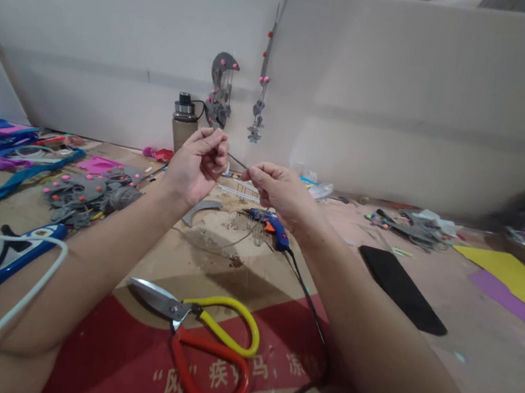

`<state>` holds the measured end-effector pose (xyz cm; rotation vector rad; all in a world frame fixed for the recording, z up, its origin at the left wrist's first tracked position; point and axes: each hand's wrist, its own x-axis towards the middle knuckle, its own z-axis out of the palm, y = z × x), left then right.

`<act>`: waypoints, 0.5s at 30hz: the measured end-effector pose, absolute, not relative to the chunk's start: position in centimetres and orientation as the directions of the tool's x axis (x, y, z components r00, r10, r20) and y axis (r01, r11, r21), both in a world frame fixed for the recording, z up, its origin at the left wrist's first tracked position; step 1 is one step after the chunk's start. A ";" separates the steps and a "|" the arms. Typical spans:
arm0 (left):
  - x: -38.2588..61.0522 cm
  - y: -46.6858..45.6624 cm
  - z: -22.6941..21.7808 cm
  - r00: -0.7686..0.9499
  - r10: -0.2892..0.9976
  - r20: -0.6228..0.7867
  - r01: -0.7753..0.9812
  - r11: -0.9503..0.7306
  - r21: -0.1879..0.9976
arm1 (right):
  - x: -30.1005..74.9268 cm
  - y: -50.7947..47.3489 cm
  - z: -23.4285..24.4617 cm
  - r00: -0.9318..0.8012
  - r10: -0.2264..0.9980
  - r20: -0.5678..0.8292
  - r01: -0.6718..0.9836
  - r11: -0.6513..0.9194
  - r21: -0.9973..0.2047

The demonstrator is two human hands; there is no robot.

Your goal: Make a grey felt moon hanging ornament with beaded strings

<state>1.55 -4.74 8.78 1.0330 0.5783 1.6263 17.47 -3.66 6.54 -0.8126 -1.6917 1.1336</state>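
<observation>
Both arms raised over table; left hand (197, 161) and right hand (276, 189) each pinched closed on ends of thin thread (238, 161), scissors (201, 341) below.

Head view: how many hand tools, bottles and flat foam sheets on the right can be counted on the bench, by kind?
Scissors: 1
Glue gun: 1
Bottle: 1
Foam sheets: 3, black, yellow, purple
Total: 6
</observation>
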 end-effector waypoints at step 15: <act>-0.8 -1.8 6.8 -0.093 0.985 0.147 -0.369 -0.172 0.914 | 18.3 -2.5 6.2 -0.222 0.847 0.483 0.548 0.518 -0.657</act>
